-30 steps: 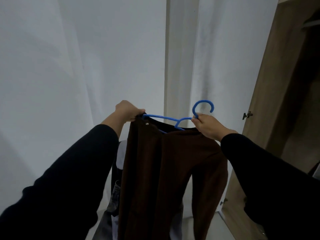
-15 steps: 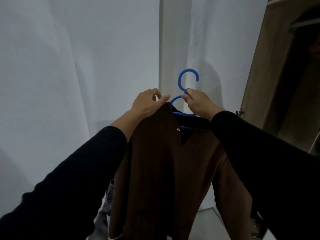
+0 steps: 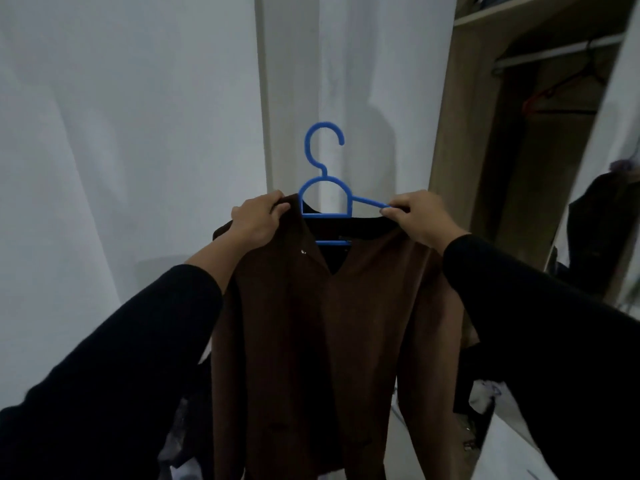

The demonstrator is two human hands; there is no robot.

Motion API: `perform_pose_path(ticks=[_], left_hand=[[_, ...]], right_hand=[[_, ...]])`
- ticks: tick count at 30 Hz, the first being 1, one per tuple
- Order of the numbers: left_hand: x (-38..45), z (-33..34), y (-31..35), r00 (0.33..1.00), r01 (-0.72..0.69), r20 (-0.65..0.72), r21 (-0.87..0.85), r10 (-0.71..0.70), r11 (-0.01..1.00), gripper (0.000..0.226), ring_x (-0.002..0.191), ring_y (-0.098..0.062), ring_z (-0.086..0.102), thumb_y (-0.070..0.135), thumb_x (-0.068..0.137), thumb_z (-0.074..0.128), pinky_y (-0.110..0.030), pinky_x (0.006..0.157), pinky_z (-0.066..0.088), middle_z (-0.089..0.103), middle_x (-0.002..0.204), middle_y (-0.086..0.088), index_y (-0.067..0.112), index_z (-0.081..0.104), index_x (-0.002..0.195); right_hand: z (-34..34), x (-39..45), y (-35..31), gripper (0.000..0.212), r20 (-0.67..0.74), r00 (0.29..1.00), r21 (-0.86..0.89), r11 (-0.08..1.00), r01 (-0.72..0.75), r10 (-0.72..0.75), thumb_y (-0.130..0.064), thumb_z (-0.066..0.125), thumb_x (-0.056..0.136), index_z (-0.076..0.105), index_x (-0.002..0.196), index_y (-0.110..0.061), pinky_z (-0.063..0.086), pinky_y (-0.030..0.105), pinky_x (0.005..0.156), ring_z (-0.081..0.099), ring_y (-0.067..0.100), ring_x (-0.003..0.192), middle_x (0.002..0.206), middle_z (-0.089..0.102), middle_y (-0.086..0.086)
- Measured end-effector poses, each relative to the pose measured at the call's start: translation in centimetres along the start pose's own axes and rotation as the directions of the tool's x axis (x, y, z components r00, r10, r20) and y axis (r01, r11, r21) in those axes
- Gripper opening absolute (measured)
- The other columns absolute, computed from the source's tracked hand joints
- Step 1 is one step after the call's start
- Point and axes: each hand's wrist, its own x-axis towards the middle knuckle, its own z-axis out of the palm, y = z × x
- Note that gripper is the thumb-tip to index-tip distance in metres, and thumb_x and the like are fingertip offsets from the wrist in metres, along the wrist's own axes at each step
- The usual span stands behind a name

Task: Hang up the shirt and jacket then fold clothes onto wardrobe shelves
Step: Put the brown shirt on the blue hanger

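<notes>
The hands have spread apart: left hand (image 3: 258, 221) grips the jacket (image 3: 322, 341) shoulder, right hand (image 3: 417, 216) pinches collar and hanger (image 3: 325, 183) arm. The bare right arm could let the jacket slide off.

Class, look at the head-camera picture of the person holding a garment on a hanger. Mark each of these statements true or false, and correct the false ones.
1. The blue plastic hanger is hooked on the metal wardrobe rail. False: it is held up in front of the white wall, its hook free.
2. The left hand grips the dark brown jacket at its shoulder. True.
3. The right hand hangs idle. False: it pinches the hanger's right arm and the collar.
4. A red hanger hangs inside the wardrobe. True.
5. Both sleeves of the person are white. False: they are black.
</notes>
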Motion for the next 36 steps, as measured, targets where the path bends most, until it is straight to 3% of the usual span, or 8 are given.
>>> perform_pose_path(ticks=[7,13,18,21,24,29,34,36], left_hand=[[1.8,2.6,1.8,1.0,-0.022,0.011,0.045,0.021,0.999,0.025,0.097,-0.028,0.053,0.03,0.102,0.032,-0.042,0.086,0.031,0.058,0.097,-0.006,0.014,0.052,0.102],[3.8,5.0,4.4,0.998,-0.064,-0.016,0.062,0.065,0.996,0.023,0.089,-0.024,0.051,0.026,0.102,0.032,-0.042,0.085,0.03,0.054,0.091,-0.002,0.015,0.052,0.098],[5.9,8.3,8.9,0.988,-0.154,0.006,0.08,0.154,0.985,0.018,0.095,-0.024,0.052,0.026,0.101,0.034,-0.044,0.089,0.032,0.057,0.096,-0.003,0.02,0.046,0.088],[7.3,10.1,10.5,0.99,-0.124,-0.068,0.059,0.127,0.991,0.019,0.093,-0.023,0.052,0.026,0.101,0.034,-0.043,0.088,0.031,0.055,0.092,-0.002,0.019,0.045,0.087],[8.9,11.6,11.4,0.989,-0.113,-0.086,0.055,0.118,0.992,0.023,0.093,-0.026,0.054,0.026,0.101,0.033,-0.045,0.088,0.035,0.057,0.094,-0.005,0.014,0.05,0.091],[10.6,13.6,12.1,0.988,-0.105,-0.111,0.023,0.107,0.994,0.028,0.088,-0.025,0.052,0.026,0.102,0.029,-0.046,0.089,0.037,0.051,0.088,-0.002,0.01,0.052,0.095],[12.1,15.5,12.2,0.993,-0.073,-0.095,0.019,0.074,0.997,0.026,0.074,-0.026,0.051,0.023,0.102,0.033,-0.035,0.071,0.039,0.051,0.077,-0.005,0.008,0.049,0.088],[13.0,16.1,13.0,0.987,-0.057,-0.15,-0.015,0.054,0.998,0.025,0.07,-0.024,0.049,0.021,0.102,0.034,-0.033,0.068,0.035,0.051,0.074,-0.005,0.008,0.048,0.085]], right_hand=[[-2.1,-0.8,3.2,0.026,0.026,0.991,0.054,0.989,-0.136,0.134,-0.023,0.065,0.088,0.07,0.11,-0.011,0.04,0.021,0.075,0.057,0.012,0.085,0.091,0.064,0.001],[-3.2,0.8,6.7,0.016,-0.054,0.99,0.104,0.987,-0.121,0.127,-0.019,0.07,0.084,0.074,0.097,-0.01,0.052,0.027,0.081,0.062,0.016,0.085,0.09,0.07,0.005],[-3.5,3.8,7.7,0.015,-0.105,0.994,0.104,0.994,-0.02,0.031,-0.022,0.067,0.086,0.071,0.092,-0.009,0.049,0.021,0.073,0.06,0.013,0.081,0.083,0.065,0.002],[-4.1,5.6,9.0,0.012,-0.068,0.997,0.182,0.983,-0.033,0.046,-0.024,0.062,0.09,0.067,0.093,-0.013,0.047,0.02,0.071,0.056,0.009,0.079,0.086,0.062,-0.002],[-4.6,6.9,11.3,0.015,-0.006,0.999,0.134,0.99,-0.043,0.045,-0.024,0.054,0.096,0.063,0.101,-0.014,0.038,0.012,0.062,0.051,0.004,0.076,0.089,0.058,-0.003],[-5.9,9.3,14.6,0.016,-0.068,0.997,0.136,0.99,-0.031,0.04,-0.02,0.05,0.097,0.062,0.102,-0.011,0.034,0.011,0.059,0.049,0.003,0.073,0.086,0.056,-0.003],[-7.5,11.1,17.3,0.016,-0.082,0.997,0.084,0.996,-0.004,0.01,-0.021,0.052,0.096,0.062,0.104,-0.012,0.035,0.01,0.061,0.054,0.008,0.082,0.09,0.058,-0.003],[-7.5,11.8,17.9,0.016,-0.144,0.989,0.069,0.998,-0.009,0.019,-0.024,0.056,0.094,0.062,0.106,-0.016,0.039,0.014,0.07,0.055,0.012,0.093,0.1,0.059,-0.001]])
